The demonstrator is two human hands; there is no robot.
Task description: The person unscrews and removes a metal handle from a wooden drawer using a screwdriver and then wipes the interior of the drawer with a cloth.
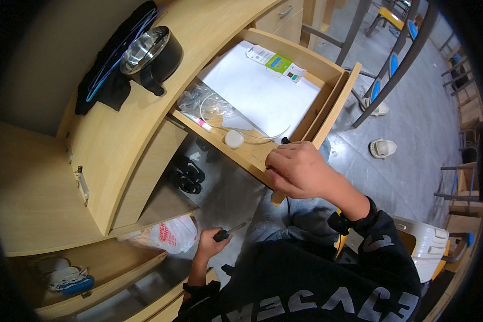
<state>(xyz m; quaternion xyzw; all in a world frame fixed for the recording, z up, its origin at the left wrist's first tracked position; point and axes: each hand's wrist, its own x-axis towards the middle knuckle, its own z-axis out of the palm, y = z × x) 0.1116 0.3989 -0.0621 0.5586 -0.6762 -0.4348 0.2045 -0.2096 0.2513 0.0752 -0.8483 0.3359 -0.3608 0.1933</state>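
My left hand [211, 246] is low, in front of the cabinet, closed around a screwdriver [222, 235] with a dark handle and a thin metal shaft pointing right. My right hand [300, 169] is curled over the near end of the open drawer's front panel [338, 102]. What its fingers grip is hidden. A small black piece [285, 140] shows just beyond the knuckles. In the drawer lie white paper [263, 91], a green and white package [276, 61], a clear plastic bag [204, 102], a white cable [252, 137], a pink and white tube [197, 122] and a round white item [234, 139].
On the desk [198, 59] stand a steel pot with a black handle [163, 56] and dark cloth with hangers [107, 80]. Black shoes [187, 174] sit below. A plastic bag [172, 235] lies by the lower compartment. Metal posts [394, 64] and a white shoe [382, 148] are right.
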